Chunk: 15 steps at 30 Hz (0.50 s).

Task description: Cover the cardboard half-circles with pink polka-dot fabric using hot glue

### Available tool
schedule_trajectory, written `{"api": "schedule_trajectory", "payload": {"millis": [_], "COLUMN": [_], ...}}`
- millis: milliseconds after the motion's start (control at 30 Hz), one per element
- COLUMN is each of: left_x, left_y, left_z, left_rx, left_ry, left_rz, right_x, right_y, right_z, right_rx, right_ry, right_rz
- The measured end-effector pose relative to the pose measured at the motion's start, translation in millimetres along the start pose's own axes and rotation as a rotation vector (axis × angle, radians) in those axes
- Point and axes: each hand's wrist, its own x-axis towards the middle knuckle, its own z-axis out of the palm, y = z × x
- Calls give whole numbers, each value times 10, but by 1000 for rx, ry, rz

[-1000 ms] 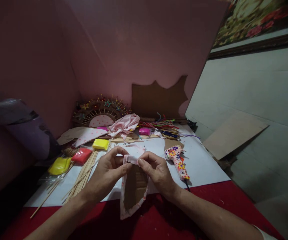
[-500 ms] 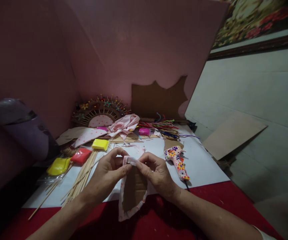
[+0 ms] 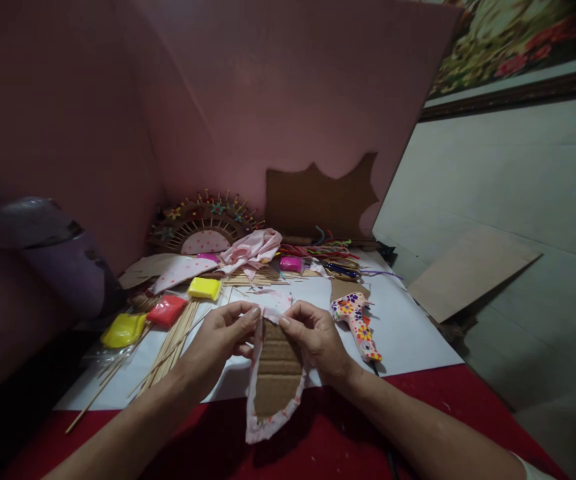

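Between my hands hangs a half-oval cardboard piece [image 3: 277,370], its edge wrapped in pale pink spotted fabric [image 3: 274,427]. My left hand [image 3: 223,340] pinches its top left corner between thumb and fingers. On the top right edge, my right hand [image 3: 318,340] pinches the folded fabric with thumb and index finger. The bare brown side with crease lines faces me. To the right of my right hand, a flower-patterned glue gun [image 3: 357,325] lies on the white sheet [image 3: 413,333].
Thin wooden sticks [image 3: 173,343] and clay packs in yellow [image 3: 204,288] and red [image 3: 167,311] lie left. Behind are crumpled pink cloth [image 3: 252,251], a decorated stick fan [image 3: 205,223], scissors [image 3: 343,268] and a cut cardboard sheet [image 3: 321,200]. A purple container [image 3: 68,270] stands far left.
The cardboard piece has tilted so more of its brown side shows and catches light. My left thumb has moved up to the corner. The view has shifted slightly.
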Motion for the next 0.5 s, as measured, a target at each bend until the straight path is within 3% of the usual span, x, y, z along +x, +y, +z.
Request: {"api": "schedule_trajectory", "payload": {"millis": [500], "left_x": [5], "left_y": [-17], "left_z": [0], "left_rx": [15], "left_ry": [78], "left_rz": [44], "right_x": [14], "right_y": [4], "right_z": [-2], "right_rx": [-16], "right_ry": [-70], "right_rz": [42]}}
